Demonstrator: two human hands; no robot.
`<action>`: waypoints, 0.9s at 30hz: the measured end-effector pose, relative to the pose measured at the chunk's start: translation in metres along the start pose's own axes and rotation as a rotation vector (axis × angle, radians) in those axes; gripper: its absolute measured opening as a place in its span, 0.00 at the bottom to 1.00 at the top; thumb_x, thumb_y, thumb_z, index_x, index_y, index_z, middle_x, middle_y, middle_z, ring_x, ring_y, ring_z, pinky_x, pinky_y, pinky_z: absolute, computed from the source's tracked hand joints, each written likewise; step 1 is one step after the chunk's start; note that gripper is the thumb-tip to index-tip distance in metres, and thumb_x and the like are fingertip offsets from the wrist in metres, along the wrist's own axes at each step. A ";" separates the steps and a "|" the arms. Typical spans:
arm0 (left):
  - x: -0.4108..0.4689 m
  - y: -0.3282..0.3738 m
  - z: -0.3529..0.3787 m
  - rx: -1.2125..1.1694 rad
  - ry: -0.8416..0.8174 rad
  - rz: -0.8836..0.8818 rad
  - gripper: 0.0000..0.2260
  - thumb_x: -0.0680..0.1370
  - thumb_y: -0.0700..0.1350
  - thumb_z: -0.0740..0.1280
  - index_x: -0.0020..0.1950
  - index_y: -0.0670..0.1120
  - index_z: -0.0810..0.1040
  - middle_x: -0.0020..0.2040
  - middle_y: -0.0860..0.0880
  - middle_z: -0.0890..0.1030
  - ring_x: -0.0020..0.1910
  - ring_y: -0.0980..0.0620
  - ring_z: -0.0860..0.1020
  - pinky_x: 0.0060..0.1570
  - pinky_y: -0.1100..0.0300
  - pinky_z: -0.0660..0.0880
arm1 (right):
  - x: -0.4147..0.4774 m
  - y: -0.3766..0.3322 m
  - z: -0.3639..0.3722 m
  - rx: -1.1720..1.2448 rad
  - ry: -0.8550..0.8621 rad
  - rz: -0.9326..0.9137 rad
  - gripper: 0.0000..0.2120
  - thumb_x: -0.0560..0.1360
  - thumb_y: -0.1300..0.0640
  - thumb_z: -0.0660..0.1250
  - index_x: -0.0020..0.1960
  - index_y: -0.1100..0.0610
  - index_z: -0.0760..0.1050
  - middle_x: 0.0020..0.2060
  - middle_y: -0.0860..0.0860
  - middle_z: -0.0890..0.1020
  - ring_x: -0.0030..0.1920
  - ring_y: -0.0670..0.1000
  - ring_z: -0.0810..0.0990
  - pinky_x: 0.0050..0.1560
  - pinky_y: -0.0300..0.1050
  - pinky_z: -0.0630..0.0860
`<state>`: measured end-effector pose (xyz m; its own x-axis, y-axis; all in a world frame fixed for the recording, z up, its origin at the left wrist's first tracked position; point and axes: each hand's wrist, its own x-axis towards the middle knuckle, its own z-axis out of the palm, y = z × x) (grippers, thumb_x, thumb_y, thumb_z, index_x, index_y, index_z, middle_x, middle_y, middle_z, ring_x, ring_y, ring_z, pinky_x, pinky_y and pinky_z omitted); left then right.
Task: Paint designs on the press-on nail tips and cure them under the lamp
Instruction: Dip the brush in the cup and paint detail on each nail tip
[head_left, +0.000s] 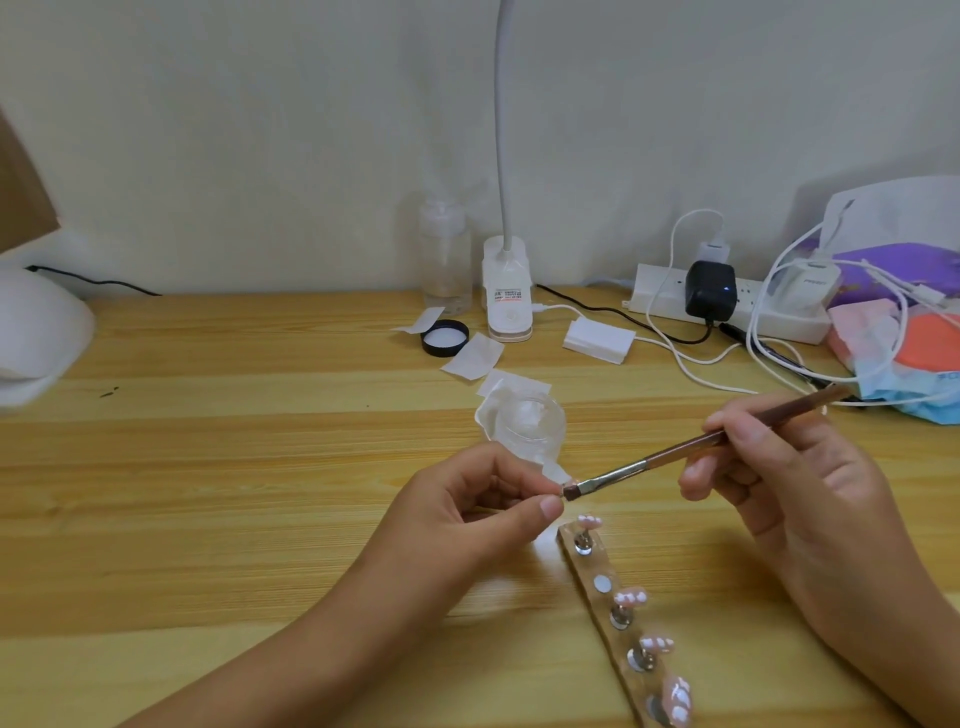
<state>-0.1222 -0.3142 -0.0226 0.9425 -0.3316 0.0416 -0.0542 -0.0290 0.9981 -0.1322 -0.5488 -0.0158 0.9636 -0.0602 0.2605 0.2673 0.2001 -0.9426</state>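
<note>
nail tips (631, 596), brush (670, 453) in right hand (800, 493)

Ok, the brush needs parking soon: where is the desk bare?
Bare desk spans the left half, between the white dome and the black lid. Crowded: cables around the power strip, wipes by the jar.

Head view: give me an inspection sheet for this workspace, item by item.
Surface: wooden table.
Job's things: brush; holder strip carrying four nail tips on stands, one spot bare; clear jar.
Clutter: black lid, white pads, clear bottle, face mask.
Hands: left hand pinches a small piece at the bristles; right hand holds the brush.
Cables: power strip with black adapter; white cables loop beside it.
Surroundings: white wall, clip-on desk lamp.
</note>
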 end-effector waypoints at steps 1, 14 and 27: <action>0.000 0.000 0.000 -0.001 -0.003 -0.003 0.02 0.69 0.50 0.74 0.40 0.54 0.83 0.42 0.55 0.84 0.41 0.60 0.79 0.43 0.69 0.74 | 0.000 0.001 0.000 -0.010 0.015 -0.005 0.19 0.64 0.39 0.78 0.45 0.51 0.82 0.32 0.57 0.82 0.35 0.52 0.83 0.42 0.39 0.80; 0.000 0.004 0.001 -0.072 0.001 -0.023 0.04 0.70 0.45 0.77 0.40 0.52 0.84 0.44 0.51 0.86 0.43 0.58 0.82 0.43 0.68 0.76 | 0.002 0.004 0.001 -0.015 0.031 -0.022 0.19 0.63 0.40 0.78 0.46 0.51 0.82 0.33 0.58 0.83 0.36 0.53 0.83 0.43 0.40 0.81; -0.018 0.005 0.012 0.319 0.075 0.307 0.05 0.70 0.57 0.71 0.42 0.58 0.81 0.48 0.62 0.76 0.46 0.59 0.74 0.44 0.73 0.68 | 0.005 0.002 -0.009 -0.108 0.091 -0.124 0.15 0.79 0.44 0.62 0.51 0.51 0.83 0.48 0.55 0.84 0.52 0.54 0.82 0.50 0.41 0.79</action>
<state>-0.1437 -0.3198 -0.0190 0.8876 -0.3011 0.3486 -0.4230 -0.2334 0.8755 -0.1270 -0.5569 -0.0187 0.9177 -0.1669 0.3604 0.3770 0.0803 -0.9227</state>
